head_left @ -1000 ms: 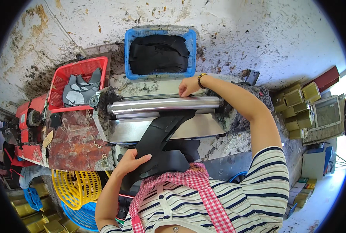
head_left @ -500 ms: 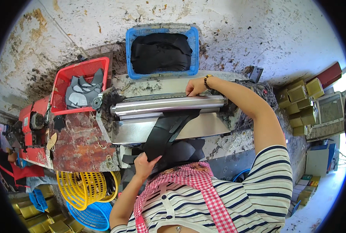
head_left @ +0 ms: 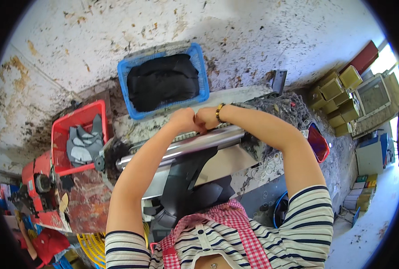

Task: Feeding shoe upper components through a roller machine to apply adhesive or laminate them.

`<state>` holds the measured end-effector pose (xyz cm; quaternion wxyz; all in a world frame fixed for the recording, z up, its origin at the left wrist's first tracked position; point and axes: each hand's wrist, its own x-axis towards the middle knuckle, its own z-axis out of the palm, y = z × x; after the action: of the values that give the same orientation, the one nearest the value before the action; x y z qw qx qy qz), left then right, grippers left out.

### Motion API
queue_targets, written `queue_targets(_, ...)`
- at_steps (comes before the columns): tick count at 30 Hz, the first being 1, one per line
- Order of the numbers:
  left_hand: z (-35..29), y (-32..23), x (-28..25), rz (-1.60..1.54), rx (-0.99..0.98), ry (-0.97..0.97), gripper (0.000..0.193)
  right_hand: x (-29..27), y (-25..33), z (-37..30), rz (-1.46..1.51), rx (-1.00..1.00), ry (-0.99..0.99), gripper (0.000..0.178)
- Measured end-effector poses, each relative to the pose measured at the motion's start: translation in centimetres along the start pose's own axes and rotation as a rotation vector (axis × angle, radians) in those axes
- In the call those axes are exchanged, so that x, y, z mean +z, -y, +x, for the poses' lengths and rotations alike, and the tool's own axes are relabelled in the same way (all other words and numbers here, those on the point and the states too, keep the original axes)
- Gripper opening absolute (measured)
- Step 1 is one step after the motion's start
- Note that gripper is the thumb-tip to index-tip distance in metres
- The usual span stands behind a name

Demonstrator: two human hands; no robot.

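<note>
pieces of grey material [head_left: 85, 145] lie in a red basket [head_left: 59, 150] at our left, by the reddish part of the counter [head_left: 89, 201]. next, we see a blue basket [head_left: 202, 76] holding black sheets [head_left: 161, 83], behind a metal roller [head_left: 200, 142]. our black strip [head_left: 181, 174] meets the roller's near side and runs down toward our checked apron [head_left: 199, 218]. our left hand [head_left: 181, 119] and right hand [head_left: 206, 118] are close together over the roller's far side, fingers curled; we cannot tell what, if anything, they pinch. farther right are pale loops [head_left: 267, 167] and stacked boxes [head_left: 336, 107].
</note>
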<state>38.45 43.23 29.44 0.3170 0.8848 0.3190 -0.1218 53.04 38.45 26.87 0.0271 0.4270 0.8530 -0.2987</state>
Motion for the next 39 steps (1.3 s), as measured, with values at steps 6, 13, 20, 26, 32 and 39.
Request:
queue_targets(6, 4.8, 4.4, 4.8, -0.402, 0.104, 0.06, 0.04, 0.2, -0.7, 0.6, 0.048, 0.056, 0.073, 0.01)
queue_targets(13, 5.2, 5.4, 2.5, -0.381, 0.044, -0.108, 0.037, -2.8, -1.9, 3.0, -0.05, 0.053, 0.084, 0.01)
queue_targets(20, 3.9, 7.0, -2.0, -0.347, -0.135, -0.08, 0.038, -5.6, -3.4, 6.6, -0.227, 0.08, -0.012, 0.006)
queue_targets(26, -1.0, 8.8, -2.5, -0.566, -0.198, 0.22, 0.048, -10.3, -2.0, 5.3, -0.271, 0.188, -0.15, 0.016)
queue_targets(32, -1.7, 9.0, -3.3, -0.437, -0.047, -0.464, 0.034, -11.2, -2.5, 2.6, -0.305, -0.094, -1.198, 0.023)
queue_targets(39, -8.2, 7.7, -7.0, -0.43, 0.195, -1.034, 0.022, -7.1, 4.0, 3.6, 1.661, 0.139, -0.466, 0.049)
